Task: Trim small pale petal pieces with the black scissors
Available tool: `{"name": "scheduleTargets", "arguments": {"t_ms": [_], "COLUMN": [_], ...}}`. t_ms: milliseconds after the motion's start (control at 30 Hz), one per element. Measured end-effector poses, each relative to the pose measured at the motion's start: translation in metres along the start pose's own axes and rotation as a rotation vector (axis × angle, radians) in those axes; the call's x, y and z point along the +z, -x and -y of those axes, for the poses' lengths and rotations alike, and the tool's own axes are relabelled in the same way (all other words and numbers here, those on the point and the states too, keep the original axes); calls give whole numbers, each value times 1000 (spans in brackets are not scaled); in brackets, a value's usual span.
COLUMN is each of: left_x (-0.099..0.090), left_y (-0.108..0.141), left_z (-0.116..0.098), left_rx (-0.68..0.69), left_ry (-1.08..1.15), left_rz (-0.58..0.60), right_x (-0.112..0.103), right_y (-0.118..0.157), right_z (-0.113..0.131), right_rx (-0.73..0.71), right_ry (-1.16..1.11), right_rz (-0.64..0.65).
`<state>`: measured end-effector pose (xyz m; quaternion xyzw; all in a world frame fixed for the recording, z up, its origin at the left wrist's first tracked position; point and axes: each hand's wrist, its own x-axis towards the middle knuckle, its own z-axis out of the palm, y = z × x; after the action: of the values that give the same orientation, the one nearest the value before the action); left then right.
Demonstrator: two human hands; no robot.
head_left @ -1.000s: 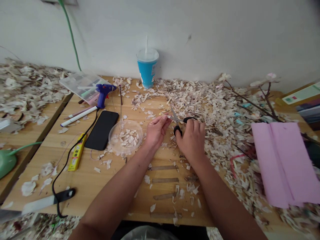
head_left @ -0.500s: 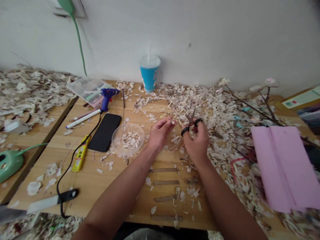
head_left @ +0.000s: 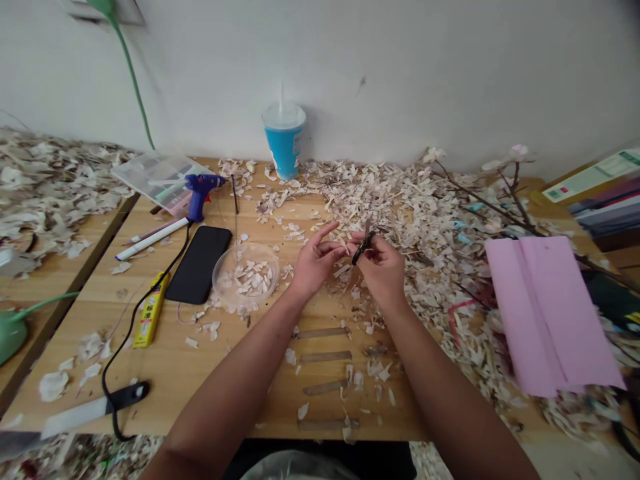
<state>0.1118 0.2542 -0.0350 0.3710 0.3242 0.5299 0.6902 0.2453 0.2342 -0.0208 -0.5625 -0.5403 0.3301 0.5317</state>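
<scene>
Clearly, the fingertips are sitting close to the scissors (head_left: pixel 361 248)

From the head view, the right hand (head_left: pixel 385 273) is gripping the scissors, which are lying between the two hands above the table. The left hand (head_left: pixel 314 265) is bunching thumb and fingertips beside them; whether it is pinching a scrap, I cannot tell. With fingers crowding the tool, a careless squeeze could be risking a nick, and any small piece slipping free could be vanishing among the pale scraps (head_left: pixel 380 193) spreading beyond. The left forearm, swinging outward, might be tipping the plastic dish (head_left: pixel 225 271). As for writing, the yellow box (head_left: pixel 149 317) is showing the characters 标准; print on the blue cup (head_left: pixel 284 152) is staying too small to read.
</scene>
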Motion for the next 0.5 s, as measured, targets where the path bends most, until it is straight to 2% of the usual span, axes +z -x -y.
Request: {"name": "scheduleTargets", "arguments": {"t_ms": [167,500], "left_x": [1,0], "left_y": [1,0], "left_z": [-1,10], "left_rx": [-11,97], "left_ry": [-55,-213], "left_rz": [8,11], "right_x": [-1,2], "right_y": [-1,3], "right_z": [0,8], "right_rx": [26,-19], "right_ry": [-25,160], "right_rz": [31,-55]}}
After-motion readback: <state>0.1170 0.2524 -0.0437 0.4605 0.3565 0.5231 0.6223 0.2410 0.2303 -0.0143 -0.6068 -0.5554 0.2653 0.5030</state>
